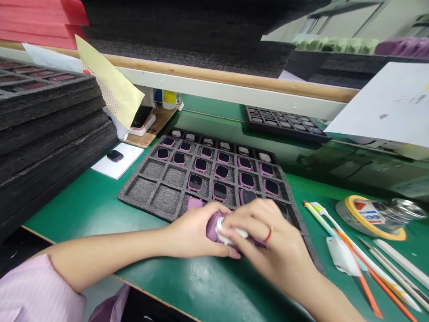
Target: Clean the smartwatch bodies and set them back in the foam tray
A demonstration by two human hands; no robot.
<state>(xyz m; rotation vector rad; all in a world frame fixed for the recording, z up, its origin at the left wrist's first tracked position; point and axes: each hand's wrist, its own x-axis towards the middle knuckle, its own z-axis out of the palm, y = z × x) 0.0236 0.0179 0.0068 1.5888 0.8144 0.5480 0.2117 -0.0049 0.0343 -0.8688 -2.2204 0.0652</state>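
Observation:
My left hand (197, 228) is closed around a purple watch case (212, 228) at the near edge of the foam tray. Pinched in my right hand (268, 228) is a white wipe (223, 230), pressed against that case. A red ring shows on one right finger. Beneath and beyond both hands lies the black foam tray (169, 197), divided into square compartments. Several purple watches with dark screens, such as this watch (220, 191), sit in it. Just beside my left hand, a purple piece (195, 203) rests in a near compartment. My hands cover part of the tray's front.
Stacked black foam trays (50, 129) rise at the left. A dark watch (115, 155) lies on a white pad (125, 163). On the right are a tape roll (351, 212), a toothbrush (335, 223) and several thin tools. A wood-edged shelf (217, 74) crosses above the green table (187, 281).

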